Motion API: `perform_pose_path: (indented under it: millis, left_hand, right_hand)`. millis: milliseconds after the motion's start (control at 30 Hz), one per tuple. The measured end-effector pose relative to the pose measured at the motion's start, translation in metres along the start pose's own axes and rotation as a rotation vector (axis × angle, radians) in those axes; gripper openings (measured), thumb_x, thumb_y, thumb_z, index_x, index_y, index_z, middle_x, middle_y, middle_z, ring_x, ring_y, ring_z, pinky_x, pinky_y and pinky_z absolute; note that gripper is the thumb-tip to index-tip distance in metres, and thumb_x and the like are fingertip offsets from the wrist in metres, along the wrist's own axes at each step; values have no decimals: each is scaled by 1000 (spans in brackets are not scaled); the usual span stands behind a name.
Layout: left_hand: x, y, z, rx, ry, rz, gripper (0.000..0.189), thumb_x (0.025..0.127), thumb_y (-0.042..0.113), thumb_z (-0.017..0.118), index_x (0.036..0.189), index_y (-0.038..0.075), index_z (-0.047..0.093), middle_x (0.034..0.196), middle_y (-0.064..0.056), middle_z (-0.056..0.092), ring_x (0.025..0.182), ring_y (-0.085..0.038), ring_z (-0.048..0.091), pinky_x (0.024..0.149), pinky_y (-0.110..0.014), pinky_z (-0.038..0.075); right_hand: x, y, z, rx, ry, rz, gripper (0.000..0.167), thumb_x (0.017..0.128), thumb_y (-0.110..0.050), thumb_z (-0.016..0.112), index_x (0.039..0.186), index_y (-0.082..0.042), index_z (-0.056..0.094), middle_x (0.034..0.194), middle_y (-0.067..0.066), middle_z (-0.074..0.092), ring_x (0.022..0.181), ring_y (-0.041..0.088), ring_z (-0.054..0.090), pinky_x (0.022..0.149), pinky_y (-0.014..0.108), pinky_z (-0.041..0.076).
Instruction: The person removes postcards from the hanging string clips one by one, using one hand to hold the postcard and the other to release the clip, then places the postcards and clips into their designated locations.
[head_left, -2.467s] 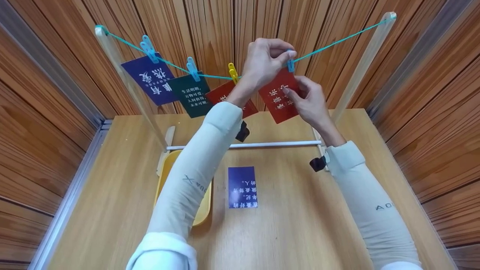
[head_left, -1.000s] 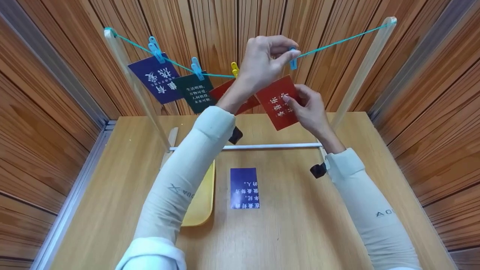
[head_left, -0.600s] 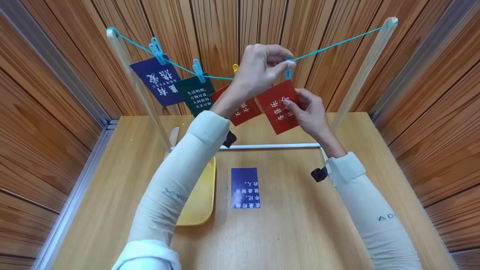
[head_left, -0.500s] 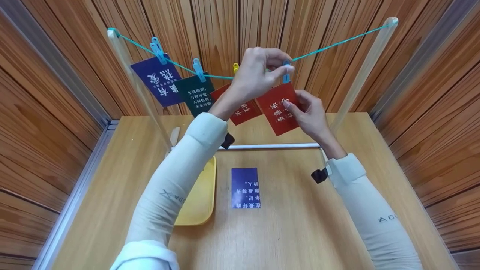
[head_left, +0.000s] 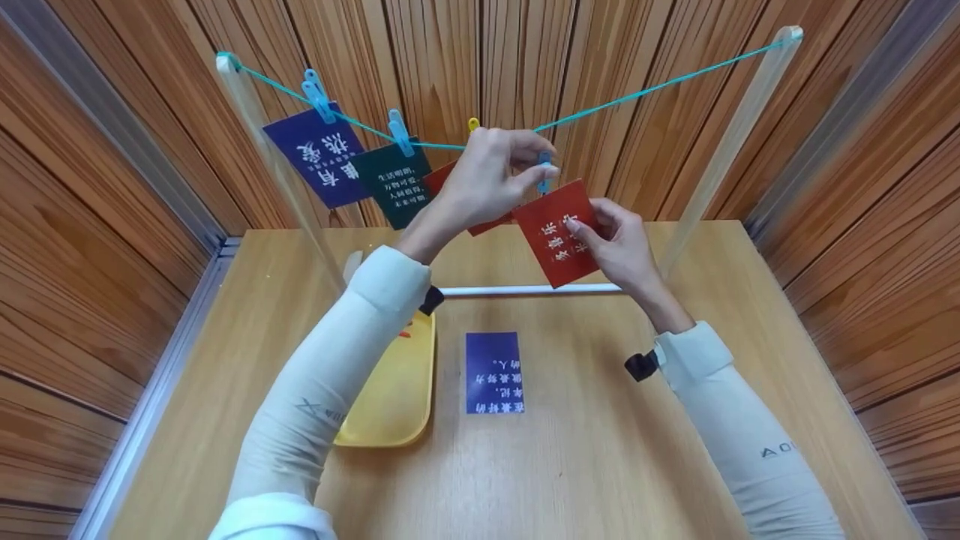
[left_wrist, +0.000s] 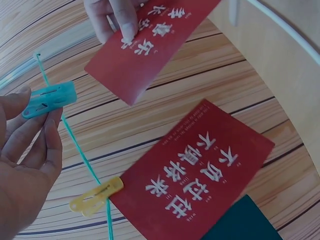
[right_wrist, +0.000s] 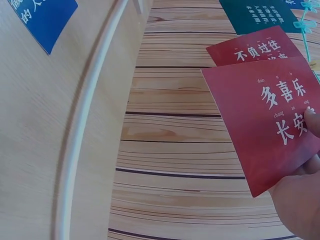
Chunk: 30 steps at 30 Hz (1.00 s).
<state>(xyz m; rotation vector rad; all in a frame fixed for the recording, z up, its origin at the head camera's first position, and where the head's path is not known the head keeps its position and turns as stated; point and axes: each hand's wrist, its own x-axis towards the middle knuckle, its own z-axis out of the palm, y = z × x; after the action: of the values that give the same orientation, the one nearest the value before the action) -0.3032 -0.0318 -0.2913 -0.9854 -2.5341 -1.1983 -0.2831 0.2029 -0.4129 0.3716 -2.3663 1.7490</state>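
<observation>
My left hand (head_left: pixel 487 172) pinches a light blue clothespin (left_wrist: pixel 52 99) between thumb and fingers, just below the teal cord (head_left: pixel 660 86) in the head view. My right hand (head_left: pixel 624 244) holds a red card (head_left: pixel 551 259) with white writing by its right side, thumb on the front. In the left wrist view a gap parts this card from the clothespin. Another red card (left_wrist: pixel 200 175) hangs from the cord by a yellow clothespin (left_wrist: pixel 97 196), partly behind my left hand in the head view. Left of it hang a dark green card (head_left: pixel 386 172) and a purple-blue card (head_left: pixel 300 154), each on a blue clothespin.
Two pale posts (head_left: pixel 769 82) carry the cord, joined low down by a white bar (head_left: pixel 525 291). A purple-blue card (head_left: pixel 491 352) lies on the wooden table (head_left: pixel 570 435). Beside it stands a yellow tray (head_left: pixel 397 412) with small red items, partly under my left sleeve.
The clothespin came off the cord and the red card; a gap opened between them. Both hands then moved lower, my left hand also leftward with the clothespin, my right keeping the card.
</observation>
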Motion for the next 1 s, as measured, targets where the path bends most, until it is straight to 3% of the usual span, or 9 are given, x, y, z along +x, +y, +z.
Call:
perform_pose_path:
  millis: [233,500,733,1000]
  left_hand:
    - [-12,-8,2,-7,-43,-21,31,99,28,74,125,10,73,115,0,81,105,-9,77,96,-24,61]
    - [-25,-21,3,-55,-87,-158,35,99,28,75,129,11,70,121,0,80,111,-11,77,96,-22,61]
    - [-37,-30,2,-52,-46,-224,39,98,26,76,134,11,70,122,-2,80,110,-12,78,93,-23,62]
    - [-43,-35,2,-72,-34,-271,39,96,21,78,132,9,71,125,-8,78,113,-19,77,99,-33,62]
  right_hand:
    - [-12,2,3,-12,3,44,47,100,-35,73,137,-8,63,129,10,74,110,17,72,92,28,63]
    - [-24,6,13,27,29,113,51,98,-39,75,138,-11,63,129,9,73,113,19,72,93,34,64]
    - [-34,14,28,82,37,148,45,98,-29,76,134,-6,64,126,15,74,110,18,75,91,32,64]
    - [-41,24,40,88,45,181,39,100,-22,73,133,-4,64,124,19,73,112,24,75,89,30,64]
